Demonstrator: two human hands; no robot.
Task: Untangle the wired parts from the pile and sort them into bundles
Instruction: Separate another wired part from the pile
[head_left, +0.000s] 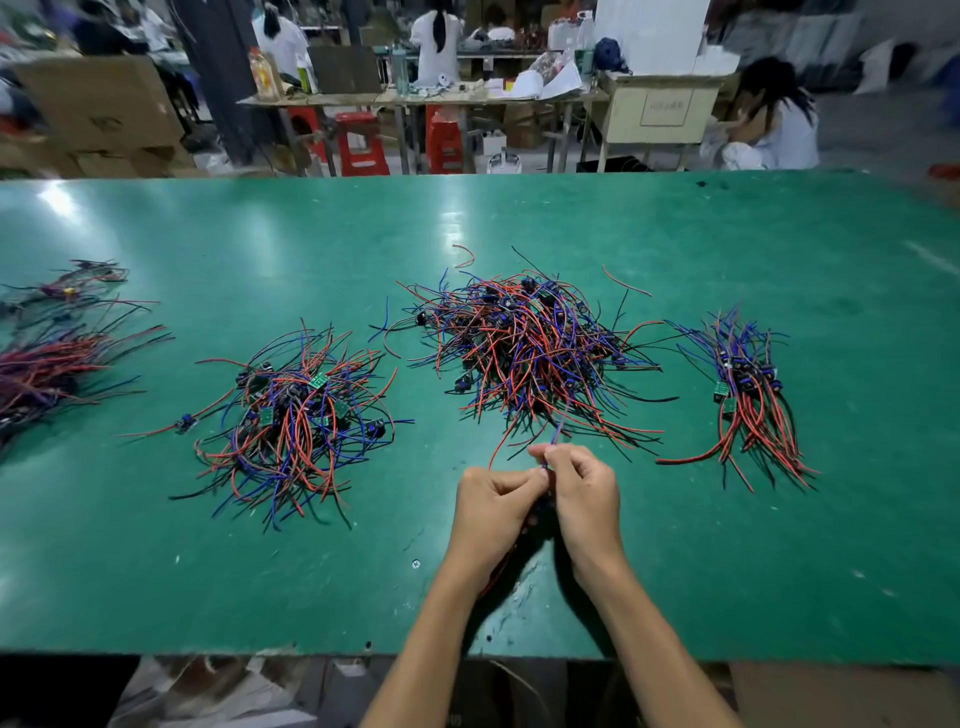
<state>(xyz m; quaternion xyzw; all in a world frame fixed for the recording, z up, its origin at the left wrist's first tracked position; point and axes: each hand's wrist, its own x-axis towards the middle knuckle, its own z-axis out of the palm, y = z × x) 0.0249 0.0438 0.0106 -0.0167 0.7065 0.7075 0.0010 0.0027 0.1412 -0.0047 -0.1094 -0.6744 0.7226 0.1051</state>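
Both hands meet over the near middle of the green table (156, 571). Right hand (584, 499): fingers curled shut, thumb and forefinger pinching a thin blue wire (558, 434) that runs up and away into the near edge of the central pile (530, 348). Left hand (491, 506): also closed, fingertips pressed against the right hand's. Dark and red wires show beneath it, toward the wrist, so it seems to be holding a small gathered bunch (511, 558); how many pieces, cannot tell.

Central pile is a dense tangle of red, blue and black leads with small dark components. To its right, well apart, lies a combed bundle (748, 395) with leads roughly parallel. To the left, a second loose heap (296, 421) with small green boards showing. Far left, more bundled wires (47, 364), partly blurred.

Judgement: one part is being drawn free of the pile; most sorting is left.

Risks:
- The pinched wire is still threaded into the tangle. A straight pull could drag neighbours along and spread the pile toward the sorted bundle.
- A hard tug on a snagged lead may strain it where it joins its component.
- Left-hand bunch could slip while the fingertips help the right.
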